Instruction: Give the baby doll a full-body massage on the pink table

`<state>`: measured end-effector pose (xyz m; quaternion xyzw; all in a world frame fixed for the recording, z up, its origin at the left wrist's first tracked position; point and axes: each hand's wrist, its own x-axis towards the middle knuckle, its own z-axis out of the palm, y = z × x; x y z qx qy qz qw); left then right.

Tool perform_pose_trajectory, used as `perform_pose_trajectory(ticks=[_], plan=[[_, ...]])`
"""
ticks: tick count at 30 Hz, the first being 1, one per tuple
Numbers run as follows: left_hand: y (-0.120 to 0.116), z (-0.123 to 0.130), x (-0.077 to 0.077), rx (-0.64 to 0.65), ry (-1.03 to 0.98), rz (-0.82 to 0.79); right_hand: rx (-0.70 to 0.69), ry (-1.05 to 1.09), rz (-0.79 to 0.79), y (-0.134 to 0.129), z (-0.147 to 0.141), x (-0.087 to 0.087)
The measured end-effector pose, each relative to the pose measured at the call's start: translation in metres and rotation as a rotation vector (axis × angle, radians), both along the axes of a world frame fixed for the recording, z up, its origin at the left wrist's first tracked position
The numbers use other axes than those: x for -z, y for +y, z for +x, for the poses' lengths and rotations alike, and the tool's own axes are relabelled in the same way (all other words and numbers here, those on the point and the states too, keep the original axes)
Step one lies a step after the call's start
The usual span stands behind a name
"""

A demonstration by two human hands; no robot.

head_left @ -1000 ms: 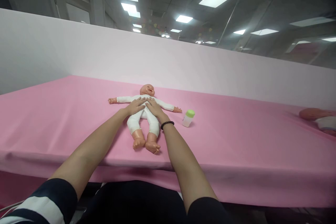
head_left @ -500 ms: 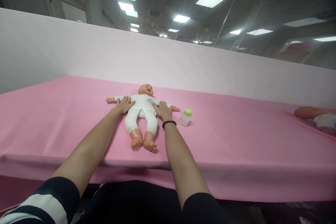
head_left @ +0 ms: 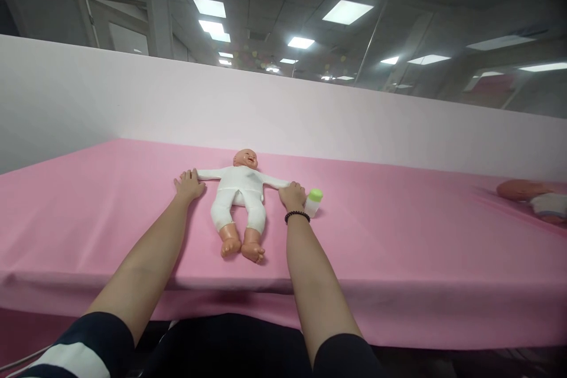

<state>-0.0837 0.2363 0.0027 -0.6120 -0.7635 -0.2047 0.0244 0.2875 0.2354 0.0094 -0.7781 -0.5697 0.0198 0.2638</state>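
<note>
**Your hands lie at the two ends of the doll's point(head_left: 237, 201) arms**

Your left hand point(head_left: 189, 185) is open and wide, with the fingers spread on the pink cloth point(head_left: 398, 248), and it lies over the end of the doll's arm. Your right hand point(head_left: 292, 195) lies over the other arm end, but I cannot tell if its fingers close on the doll's hand or only rest there. Neither hand lifts anything.

For good work, please press softly with flat palms, because the arms are thin and the white suit can wrinkle under your weight. Use the same light pressure on both sides, so the body does not turn. Be careful with your right hand: the small bottle point(head_left: 313, 202) with the green cap stands upright just beside it, and a sideways slip of your wrist with the black bracelet point(head_left: 297, 217) can knock it over.

The doll lies on its back in the middle of the cloth, between your arms. Its head point(head_left: 246, 159) points away from you and its feet point(head_left: 241, 246) point toward you, so the long axis of the body runs almost straight forward from your chest. The arms go out sideways, across this axis. A second doll point(head_left: 520, 190) lies well apart, at the far right edge of the cloth.
</note>
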Motion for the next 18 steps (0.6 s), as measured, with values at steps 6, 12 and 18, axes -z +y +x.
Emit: perform_pose_trajectory(ticks=[6,12,18], plan=[[0.003,-0.007,-0.002,-0.198,-0.161,0.067,0.019,0.073,0.038,0.003,0.011,0.006],[-0.002,-0.008,-0.007,-0.23,-0.367,0.158,0.052,0.143,0.013,0.005,0.014,0.006],[0.006,-0.009,-0.004,-0.066,-0.927,0.477,0.021,0.395,0.162,0.002,0.015,0.004]])
